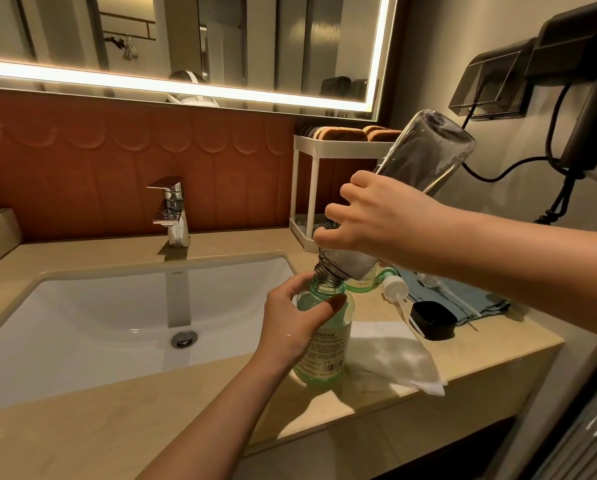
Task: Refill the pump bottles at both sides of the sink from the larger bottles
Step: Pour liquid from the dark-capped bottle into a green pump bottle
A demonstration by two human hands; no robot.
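A green-tinted pump bottle (328, 337) without its pump stands on the counter right of the sink, and my left hand (291, 315) grips its shoulder. My right hand (376, 220) holds a large clear bottle (428, 150) upside down and tilted, its threaded mouth resting in the green bottle's neck. Foamy remains sit near the clear bottle's mouth; most of it looks empty. The white pump head (395, 289) lies on the counter behind. A black cap (432, 320) lies next to it. Another green bottle (362, 282) is partly hidden behind the clear one.
The white sink (82, 313) with a chrome tap (172, 209) lies to the left. A white cloth (394, 362) and a blue cloth (463, 299) lie on the counter. A white rack (310, 188) stands behind. A wall hairdryer with cord (574, 140) hangs at right.
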